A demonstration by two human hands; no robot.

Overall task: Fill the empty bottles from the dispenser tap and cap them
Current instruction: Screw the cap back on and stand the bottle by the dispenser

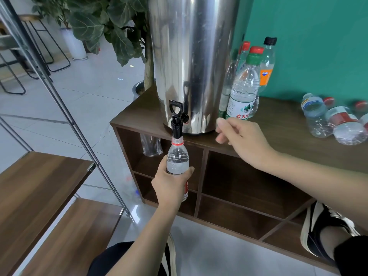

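Note:
A tall steel dispenser (191, 62) stands on the brown cabinet top (278, 124). Its black tap (176, 120) hangs over the cabinet's front edge. My left hand (171, 184) grips a clear, uncapped bottle (177, 158) with a red neck ring, holding its mouth up against the tap spout. My right hand (241, 140) hovers over the cabinet top to the right of the tap, fingers loosely curled and holding nothing. Several capped upright bottles (245, 90) stand to the right of the dispenser. Further right, several clear bottles (334, 120) lie on their sides.
The cabinet has open cubbies (245, 182) below; one holds a plastic bag (151, 144). A wooden shelf with metal rods (39, 186) is at the left. A potted plant (111, 22) stands behind the dispenser. A shoe (326, 230) rests at the lower right.

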